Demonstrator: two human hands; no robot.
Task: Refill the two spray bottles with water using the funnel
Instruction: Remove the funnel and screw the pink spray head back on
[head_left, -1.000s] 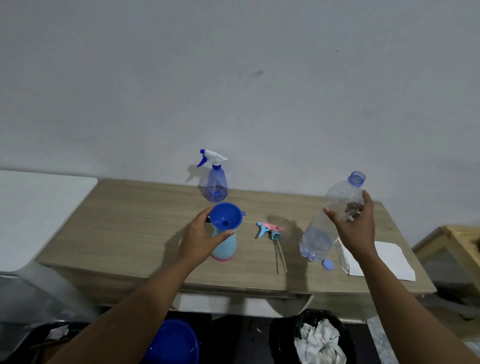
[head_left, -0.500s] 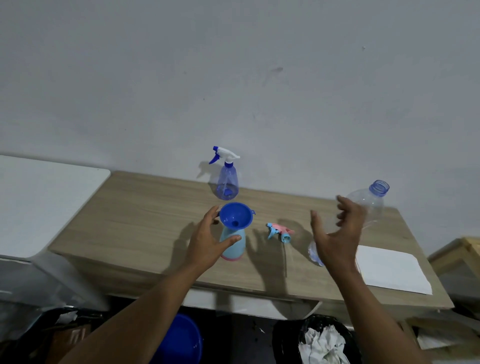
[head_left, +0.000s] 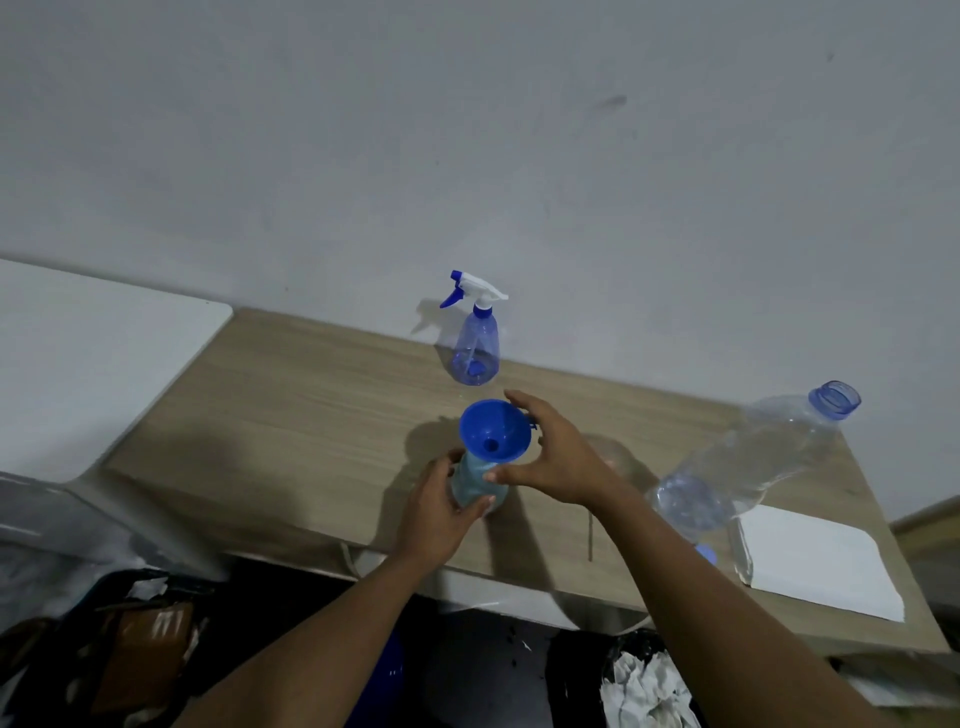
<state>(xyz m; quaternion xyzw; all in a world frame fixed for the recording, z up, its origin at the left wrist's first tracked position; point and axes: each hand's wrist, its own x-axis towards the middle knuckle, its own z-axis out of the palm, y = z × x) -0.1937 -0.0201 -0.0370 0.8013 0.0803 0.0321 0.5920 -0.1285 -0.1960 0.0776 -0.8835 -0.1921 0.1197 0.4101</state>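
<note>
A light-blue spray bottle (head_left: 470, 488) without its sprayer stands near the front of the wooden table (head_left: 291, 415). My left hand (head_left: 441, 514) grips its body. A blue funnel (head_left: 493, 428) sits in its neck, and my right hand (head_left: 558, 457) curls round the funnel's right side, thumb under the rim and forefinger behind it. A clear blue spray bottle (head_left: 475, 348) with a white and blue sprayer stands at the back by the wall. The uncapped clear water bottle (head_left: 753, 462) stands alone at the right, a little water in it. My right arm hides the loose sprayer head.
A blue cap (head_left: 707, 556) lies by the water bottle's base, beside a white sheet (head_left: 815, 561) at the table's right end. A white table (head_left: 78, 364) adjoins on the left. Below the front edge are a black bin with crumpled paper (head_left: 644, 686) and a blue bucket (head_left: 387, 670).
My right hand let go of the water bottle, which now stands on the table, and moved left to the funnel. My left hand slid down the light-blue bottle's body.
</note>
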